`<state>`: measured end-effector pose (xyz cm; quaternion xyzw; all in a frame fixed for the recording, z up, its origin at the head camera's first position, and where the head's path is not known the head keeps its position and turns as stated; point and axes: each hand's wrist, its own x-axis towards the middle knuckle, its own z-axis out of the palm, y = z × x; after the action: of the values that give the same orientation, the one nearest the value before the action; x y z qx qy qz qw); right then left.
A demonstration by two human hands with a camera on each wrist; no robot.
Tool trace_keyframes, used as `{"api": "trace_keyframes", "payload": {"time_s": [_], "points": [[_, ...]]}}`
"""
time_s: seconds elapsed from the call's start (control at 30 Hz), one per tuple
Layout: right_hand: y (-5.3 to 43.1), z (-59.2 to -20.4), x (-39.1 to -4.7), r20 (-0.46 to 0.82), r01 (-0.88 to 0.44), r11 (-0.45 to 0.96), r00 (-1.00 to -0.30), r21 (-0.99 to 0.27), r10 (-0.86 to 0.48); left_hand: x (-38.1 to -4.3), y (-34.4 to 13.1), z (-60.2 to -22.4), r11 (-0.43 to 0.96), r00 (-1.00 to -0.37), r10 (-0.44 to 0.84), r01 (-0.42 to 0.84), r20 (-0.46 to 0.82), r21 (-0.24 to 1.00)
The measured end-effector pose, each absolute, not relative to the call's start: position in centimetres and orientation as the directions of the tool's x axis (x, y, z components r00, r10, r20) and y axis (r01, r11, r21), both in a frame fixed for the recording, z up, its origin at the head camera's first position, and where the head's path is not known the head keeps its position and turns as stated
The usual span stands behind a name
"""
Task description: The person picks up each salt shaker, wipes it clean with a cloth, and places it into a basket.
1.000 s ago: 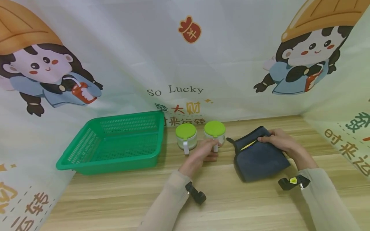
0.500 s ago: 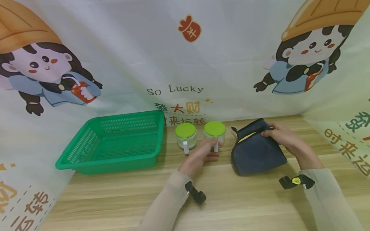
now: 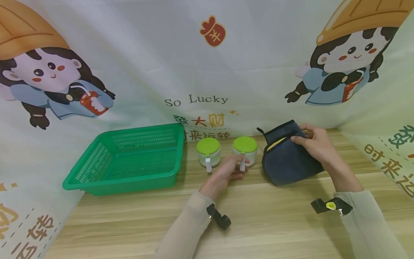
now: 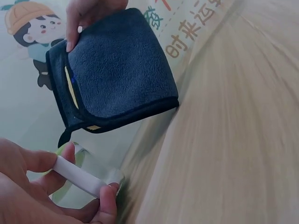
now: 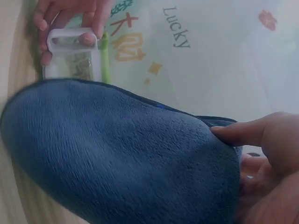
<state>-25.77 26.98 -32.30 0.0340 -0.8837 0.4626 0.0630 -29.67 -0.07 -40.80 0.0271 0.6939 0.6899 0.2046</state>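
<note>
A person works at a pale wood-grain table. The left hand grasps the white handle of a clear cup with a lime-green lid; the left wrist view shows thumb and fingers closed about that handle, which points toward the near side. The cup stands upright on the far part of the table. The right hand pinches a folded dark blue cloth by its far right edge, the thumb lying on the near face. This cloth is held tilted just right of the cup, a little apart from it; a yellow strip shows along its fold, and a small dark loop sticks out at its far left corner. Whether its lower edge touches the table cannot be told. A matching lidded cup stands just left of the gripped one, its handle also facing near. Farther left sits a green plastic basket with slotted walls. Behind everything hangs a white printed backdrop reading "So Lucky". Each pale sleeve carries a small black device at the wrist.
</note>
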Motion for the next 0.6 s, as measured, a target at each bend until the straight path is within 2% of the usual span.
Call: {"api": "trace_keyframes", "payload": {"time_s": [0.2,0.4,0.6], "points": [[26.1,-31.7,-25.0,0.269,-0.186,0.616,-0.962,-0.766,0.044,-28.9,0.0,-39.6,0.005,-0.921,0.318,-0.237,-0.226,0.972],[25.4,-30.3,-23.9,0.408,-0.242,0.643,-0.905,-0.727,0.121,-27.5,-0.7,-37.3,-0.007,-0.926,0.341,-0.176,-0.163,0.984],[24.6,-28.9,-23.3,0.49,-0.292,0.649,-0.86,-0.702,0.143,-26.3,-1.5,-35.5,-0.009,-0.925,0.36,-0.134,-0.122,0.991]]}}
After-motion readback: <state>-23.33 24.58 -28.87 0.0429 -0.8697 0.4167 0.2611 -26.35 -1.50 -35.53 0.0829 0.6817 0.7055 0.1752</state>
